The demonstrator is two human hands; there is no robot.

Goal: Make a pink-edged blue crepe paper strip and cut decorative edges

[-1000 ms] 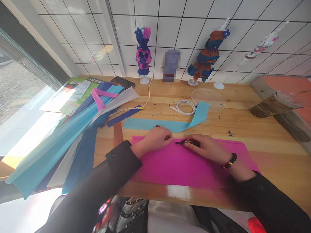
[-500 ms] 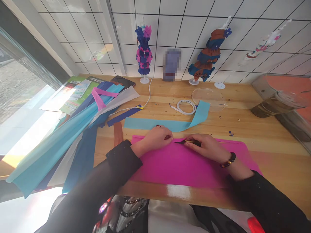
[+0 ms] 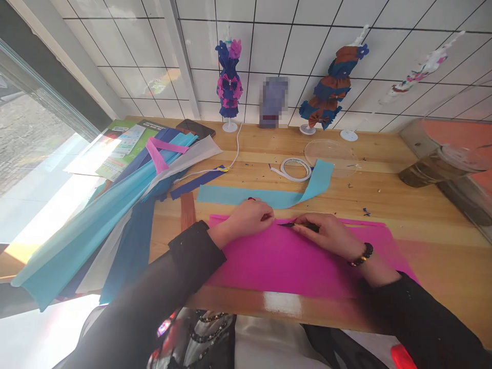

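Note:
A magenta sheet [image 3: 284, 261] lies flat along the front of the wooden table. My left hand [image 3: 251, 219] rests on its upper edge, fingers pinched at the sheet's edge. Just to the right, my right hand [image 3: 326, 233] is closed around small dark scissors [image 3: 307, 225], whose pointed tip lies at the sheet's upper edge near my left fingertips. To the right of the scissors, a narrow strip runs along the sheet's top edge. Behind my hands lies a light blue strip [image 3: 249, 196], its right end bent upward.
At the left are stacked coloured sheets [image 3: 115, 205] and a dark phone [image 3: 198, 129]. A tape roll [image 3: 295, 169], a clear round lid [image 3: 330, 156] and decorated stands [image 3: 229, 92] are farther back. A drink cup [image 3: 430, 166] tilts at the right.
The whole view has shifted very slightly. My hands, the scissors and the magenta sheet keep nearly the same places relative to each other.

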